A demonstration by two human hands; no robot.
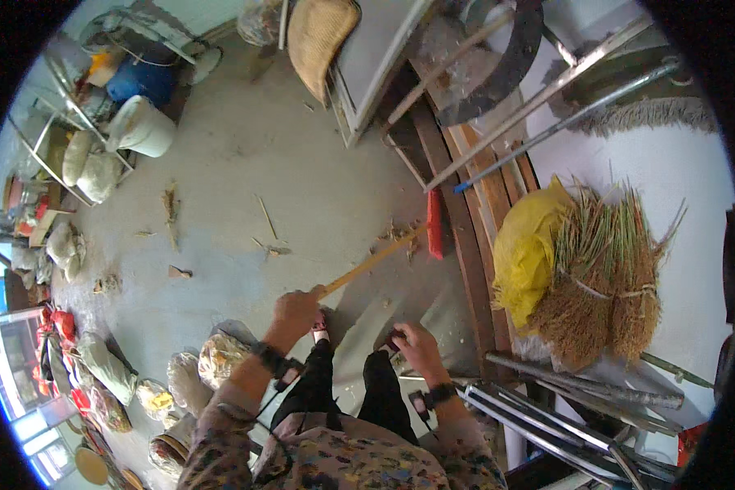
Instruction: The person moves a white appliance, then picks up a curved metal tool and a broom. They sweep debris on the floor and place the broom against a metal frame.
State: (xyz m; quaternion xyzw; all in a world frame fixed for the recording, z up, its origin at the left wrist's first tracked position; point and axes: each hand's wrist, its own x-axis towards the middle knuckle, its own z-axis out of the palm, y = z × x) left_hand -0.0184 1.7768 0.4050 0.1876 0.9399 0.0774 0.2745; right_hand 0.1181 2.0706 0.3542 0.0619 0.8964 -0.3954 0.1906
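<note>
My left hand [295,317] is closed around the upper end of a yellowish stick handle [367,266]. The handle slants away to the right, down to a narrow red broom head [435,225] on the floor beside stacked boards. Dry plant debris [398,231] lies by the red head. Apart from the handle, my right hand [421,350] hangs in front of my right leg with its fingers curled. Whether anything is inside those fingers is hidden. More straw scraps [266,218] and a dry stalk bunch [170,211] are scattered on the concrete floor [233,153].
Long wooden boards [465,257] line the right wall, with a yellow sack [530,245] and tied broomcorn bundles [600,300] on them. Metal tubes [545,422] lie at lower right. Filled bags [220,358] stand at lower left, a white bucket [144,127] at upper left.
</note>
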